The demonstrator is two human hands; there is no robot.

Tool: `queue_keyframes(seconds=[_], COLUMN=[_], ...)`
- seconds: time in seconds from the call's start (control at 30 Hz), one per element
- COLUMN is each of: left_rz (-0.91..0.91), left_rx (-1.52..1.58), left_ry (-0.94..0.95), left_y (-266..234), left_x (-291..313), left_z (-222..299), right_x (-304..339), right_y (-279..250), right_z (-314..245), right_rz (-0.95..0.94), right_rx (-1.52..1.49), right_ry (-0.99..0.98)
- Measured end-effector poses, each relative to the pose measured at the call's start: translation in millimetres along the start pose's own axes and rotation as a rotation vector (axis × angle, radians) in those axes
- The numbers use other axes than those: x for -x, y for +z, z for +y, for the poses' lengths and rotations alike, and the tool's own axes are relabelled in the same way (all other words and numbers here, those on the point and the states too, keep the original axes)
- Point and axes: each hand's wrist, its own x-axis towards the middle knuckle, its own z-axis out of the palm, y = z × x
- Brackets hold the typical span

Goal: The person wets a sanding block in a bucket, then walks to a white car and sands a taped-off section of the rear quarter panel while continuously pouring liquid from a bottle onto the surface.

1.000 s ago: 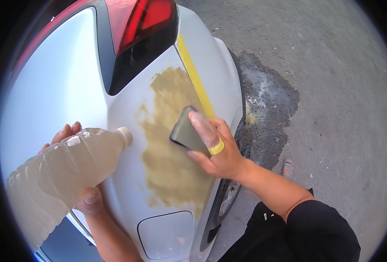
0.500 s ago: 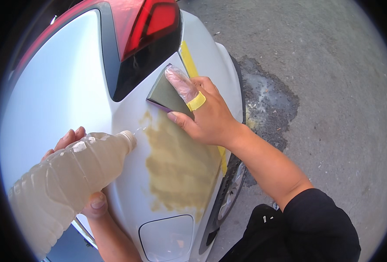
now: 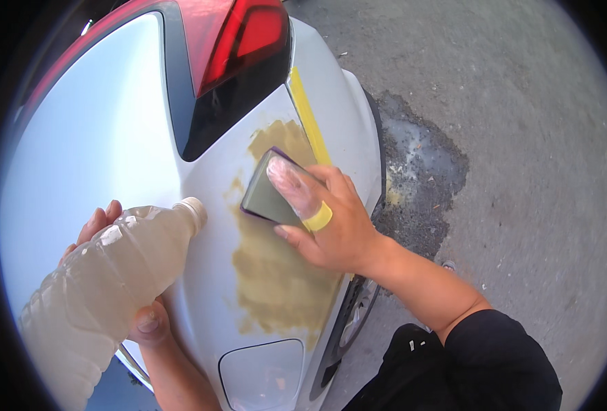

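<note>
My left hand (image 3: 150, 323) is wrapped round a clear plastic bottle (image 3: 122, 267) of cloudy, pale liquid, tilted with its white cap toward the car panel. Flat on the white car's rear panel (image 3: 207, 294), my right hand (image 3: 348, 229) grips a grey-green sanding block (image 3: 269, 195) with a dark purple lower edge. Clear plastic film covers my right index finger, fastened with yellow tape (image 3: 319, 217). Under and around the block spreads a tan, sanded-looking patch (image 3: 276, 288). The block's underside is hidden against the panel.
Yellow masking tape (image 3: 307, 116) runs along the panel seam. A red tail light (image 3: 255, 34) lies beyond the patch, and a fuel flap (image 3: 261, 373) sits nearer me. On the right, a wet stain (image 3: 427, 164) marks the grey pavement beside the wheel (image 3: 358, 318).
My right hand has drawn the sanding block toward me, uncovering the patch's far end below the tail light. A thin squirt at the bottle's cap no longer shows; the bottle has shifted slightly.
</note>
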Motion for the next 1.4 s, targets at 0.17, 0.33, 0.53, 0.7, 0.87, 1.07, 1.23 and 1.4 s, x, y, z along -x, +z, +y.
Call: queue_keyframes(seconds=[0.17, 0.33, 0.53, 0.7, 0.87, 1.07, 1.23, 1.4], left_rz=[-0.022, -0.055, -0.072, -0.059, -0.059, -0.091, -0.067, -0.068], left_rx=[0.023, 0.015, 0.046, 0.034, 0.051, 0.026, 0.031, 0.030], left_ry=[-0.004, 0.005, 0.036, 0.024, 0.004, 0.059, 0.033, 0.050], left_y=[3, -6, -3, -5, -2, -10, -3, -6], left_x=[-3, 1, -1, -1, 2, -1, 3, 1], left_z=[4, 1, -3, 1, 0, -4, -2, 0], right_x=[-40, -5, -36, -27, -38, -53, -26, -46], right_y=[-6, -3, 0, -3, 0, -10, -6, -6], right_z=[25, -11, 18, 2, 16, 23, -24, 19], right_rz=[0.029, -0.045, 0.072, 0.037, 0.052, 0.013, 0.008, 0.025], right_rx=[-0.009, -0.014, 0.020, 0.028, 0.015, 0.010, 0.017, 0.056], right_ry=[0.084, 0.081, 0.108, 0.125, 0.125, 0.182, 0.147, 0.167])
